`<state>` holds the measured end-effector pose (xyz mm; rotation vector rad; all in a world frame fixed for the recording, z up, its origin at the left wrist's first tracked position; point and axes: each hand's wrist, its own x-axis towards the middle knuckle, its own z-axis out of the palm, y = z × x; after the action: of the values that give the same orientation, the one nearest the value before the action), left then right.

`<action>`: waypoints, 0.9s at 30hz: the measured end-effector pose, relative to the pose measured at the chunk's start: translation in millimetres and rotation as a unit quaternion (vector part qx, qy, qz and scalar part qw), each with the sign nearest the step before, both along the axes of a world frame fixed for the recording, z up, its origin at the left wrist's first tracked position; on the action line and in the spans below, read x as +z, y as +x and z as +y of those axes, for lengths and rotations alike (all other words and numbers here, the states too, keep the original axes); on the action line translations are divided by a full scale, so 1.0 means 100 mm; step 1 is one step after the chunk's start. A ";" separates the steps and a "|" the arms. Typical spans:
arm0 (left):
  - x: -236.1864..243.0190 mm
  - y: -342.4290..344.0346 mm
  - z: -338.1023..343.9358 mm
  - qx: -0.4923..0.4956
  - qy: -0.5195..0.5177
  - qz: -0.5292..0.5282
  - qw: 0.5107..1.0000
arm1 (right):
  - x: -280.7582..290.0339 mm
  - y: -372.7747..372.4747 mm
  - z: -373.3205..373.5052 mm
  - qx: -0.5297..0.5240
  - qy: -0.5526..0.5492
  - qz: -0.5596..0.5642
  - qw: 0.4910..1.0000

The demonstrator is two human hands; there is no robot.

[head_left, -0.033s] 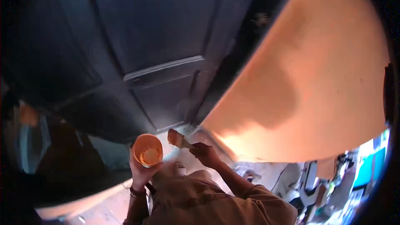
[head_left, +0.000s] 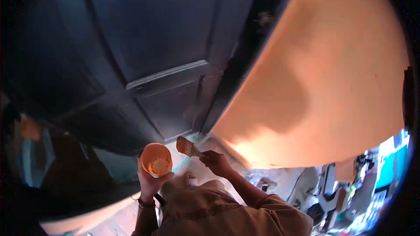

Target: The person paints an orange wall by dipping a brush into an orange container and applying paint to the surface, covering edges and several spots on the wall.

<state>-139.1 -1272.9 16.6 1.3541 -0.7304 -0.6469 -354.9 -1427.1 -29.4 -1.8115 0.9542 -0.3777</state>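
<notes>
My left hand (head_left: 151, 182) is wrapped round an orange cup (head_left: 147, 154), its mouth tipped toward me. Inside the cup, pale orange paint (head_left: 160, 165) covers part of the bottom. In my right hand (head_left: 216, 163) is a paintbrush (head_left: 192, 149), gripped by its handle. The brush's bristles look reddish-brown and point left, toward the cup but apart from it. Ahead of both hands stands a dark panelled door (head_left: 162, 30); neither hand touches it.
An orange wall (head_left: 345, 74) rises to the right of the door, with a shadow on it. Below my hands is a pale floor (head_left: 280, 183). Cluttered items, including a white piece of furniture (head_left: 329, 201), stand at the lower right. A dark glossy surface (head_left: 78, 161) lies to the left.
The door and wall have shifted slightly left in view. The cup sits a touch lower and the brush is nearly where it was; both hands keep their holds.
</notes>
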 end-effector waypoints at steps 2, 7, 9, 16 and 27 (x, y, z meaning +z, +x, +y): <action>-0.04 -0.08 -0.02 -0.026 0.033 0.004 0.999 | 0.05 -0.17 0.07 -0.051 -0.007 -0.006 0.999; -0.13 -0.30 -0.12 -0.159 0.031 -0.097 0.982 | 0.06 -0.57 0.25 -0.187 0.020 0.002 0.982; -0.18 -0.35 -0.07 -0.173 0.030 -0.093 0.980 | 0.00 -0.68 0.29 -0.209 0.017 -0.026 0.977; -0.02 -0.65 0.18 -0.113 0.084 -0.025 0.990 | 0.10 -0.84 0.11 -0.215 0.024 -0.072 0.974; -0.02 -1.36 -0.80 -0.065 -0.003 -0.071 0.995 | -0.04 -1.34 -0.80 -0.048 -0.002 -0.016 0.999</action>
<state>-275.0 -1352.6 14.2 1.3655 -0.9410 -0.6553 -488.7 -1506.9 -33.2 -1.7618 1.0217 -0.4665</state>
